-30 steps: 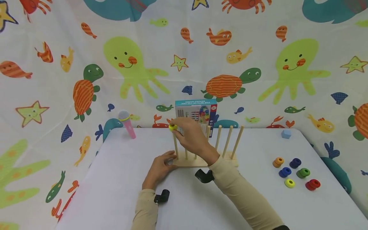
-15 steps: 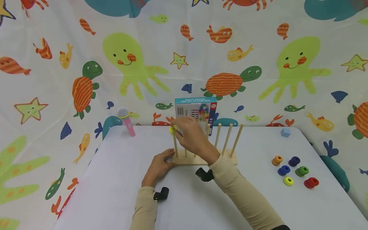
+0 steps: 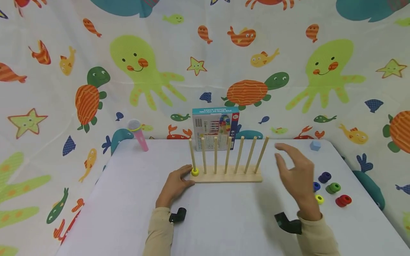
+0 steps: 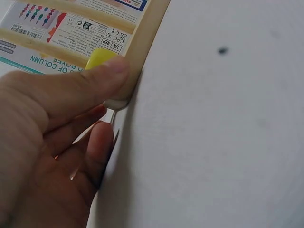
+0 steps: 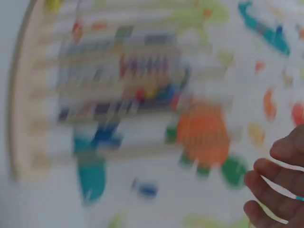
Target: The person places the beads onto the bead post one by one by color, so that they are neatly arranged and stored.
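Note:
A wooden peg stand [image 3: 227, 177] with several upright pegs rests on the white table. Around the foot of its leftmost peg sits a yellow bead [image 3: 195, 172]. My left hand [image 3: 175, 185] grips the stand's left end between thumb and fingers; in the left wrist view the thumb lies beside the yellow bead [image 4: 99, 58]. Raised over the table to the right of the stand, my right hand [image 3: 298, 177] holds nothing, thumb and fingers spread apart. It partly covers the loose beads. Its fingers [image 5: 278, 190] appear at the lower right of the blurred right wrist view.
Loose beads lie on the right: purple [image 3: 325, 177], green [image 3: 333, 187], red [image 3: 343, 201], blue [image 3: 316, 186] and yellow [image 3: 319, 200]. A printed box [image 3: 205, 124] stands behind the pegs. A pink toy microphone [image 3: 138, 135] is at back left, a light-blue block [image 3: 315, 145] at back right.
My right hand has let go of the yellow bead at the leftmost peg's top and swung right. The bead has dropped to the base. My left hand stays on the stand.

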{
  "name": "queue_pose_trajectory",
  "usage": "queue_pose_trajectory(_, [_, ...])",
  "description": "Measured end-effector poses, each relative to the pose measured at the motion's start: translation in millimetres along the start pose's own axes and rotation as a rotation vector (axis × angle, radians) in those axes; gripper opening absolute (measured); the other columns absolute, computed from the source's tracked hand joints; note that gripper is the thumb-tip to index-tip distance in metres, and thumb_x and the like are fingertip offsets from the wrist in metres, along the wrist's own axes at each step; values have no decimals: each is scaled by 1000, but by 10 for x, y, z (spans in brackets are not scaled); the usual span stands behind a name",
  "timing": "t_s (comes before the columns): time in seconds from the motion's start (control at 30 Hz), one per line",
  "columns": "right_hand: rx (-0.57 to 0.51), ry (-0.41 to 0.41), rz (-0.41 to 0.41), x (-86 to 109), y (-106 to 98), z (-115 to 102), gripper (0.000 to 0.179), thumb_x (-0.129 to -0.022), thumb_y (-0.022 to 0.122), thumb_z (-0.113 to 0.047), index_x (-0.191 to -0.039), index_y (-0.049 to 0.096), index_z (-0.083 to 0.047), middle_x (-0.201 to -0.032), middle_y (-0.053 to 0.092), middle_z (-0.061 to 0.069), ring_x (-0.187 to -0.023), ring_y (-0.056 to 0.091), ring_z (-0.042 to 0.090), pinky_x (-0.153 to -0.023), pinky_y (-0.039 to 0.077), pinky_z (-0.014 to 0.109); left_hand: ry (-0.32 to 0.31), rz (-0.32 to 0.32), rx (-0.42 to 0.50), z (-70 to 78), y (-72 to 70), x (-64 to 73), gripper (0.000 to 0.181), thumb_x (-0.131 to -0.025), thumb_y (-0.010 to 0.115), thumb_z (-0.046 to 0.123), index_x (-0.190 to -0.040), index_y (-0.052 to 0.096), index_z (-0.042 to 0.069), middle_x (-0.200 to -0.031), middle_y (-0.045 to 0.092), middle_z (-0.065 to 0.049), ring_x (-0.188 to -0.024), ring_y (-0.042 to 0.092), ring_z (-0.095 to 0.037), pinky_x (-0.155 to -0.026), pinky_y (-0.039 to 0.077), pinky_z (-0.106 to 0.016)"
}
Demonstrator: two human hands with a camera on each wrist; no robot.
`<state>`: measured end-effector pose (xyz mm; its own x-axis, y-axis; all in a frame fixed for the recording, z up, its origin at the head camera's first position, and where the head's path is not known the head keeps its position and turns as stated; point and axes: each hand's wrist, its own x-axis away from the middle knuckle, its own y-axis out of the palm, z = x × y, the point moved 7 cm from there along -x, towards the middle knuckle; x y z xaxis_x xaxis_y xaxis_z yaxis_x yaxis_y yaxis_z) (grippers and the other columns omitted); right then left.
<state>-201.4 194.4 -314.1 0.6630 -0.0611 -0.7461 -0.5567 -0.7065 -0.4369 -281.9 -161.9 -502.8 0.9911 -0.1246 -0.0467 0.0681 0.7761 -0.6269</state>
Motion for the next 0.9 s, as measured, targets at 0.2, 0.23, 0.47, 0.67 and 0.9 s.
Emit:
queue_pose_trajectory(0.2, [297,542,-167,496,-494,1108,36,-100,59,-7,-132,61,9,-135,58,33,-128,49,52,-110,38,58,-32,-9,13,-1,-11,-15,60,-82,85,9,-139,64,7,-149,56,-1,-129,55,-25,-94,48,-43])
queue_pose_trajectory(0.23, [342,620,-239,591,-532,1261,40,-100,58,-10,-135,57,9,-139,52,36,-130,45,54,-106,35,68,-35,-8,12,-1,-13,-19,60,-82,85,9,-138,64,7,-149,56,-1,-127,56,-24,-92,49,-41])
queue_pose_trajectory(0.47, [444,772,-570,990,-563,1729,52,-95,64,-12,-138,49,13,-138,44,44,-122,42,63,-94,41,71,-46,-8,17,-17,9,-9,60,-81,85,9,-138,65,7,-149,57,-1,-115,58,-21,-86,48,-37])
queue_pose_trajectory(0.67, [458,758,-600,1081,-531,1820,53,-92,66,-5,-136,45,15,-128,49,44,-112,50,61,-83,47,68,-37,-5,6,-17,10,-13,60,-81,85,9,-137,65,6,-148,57,-2,-103,58,-19,-82,48,-35])
queue_pose_trajectory(0.9, [466,777,-579,1090,-515,1844,51,-93,62,-4,-136,44,15,-128,49,43,-111,50,61,-83,46,67,-46,-8,10,-19,-2,-8,60,-82,85,10,-138,64,7,-149,56,-1,-99,57,-19,-81,47,-35])
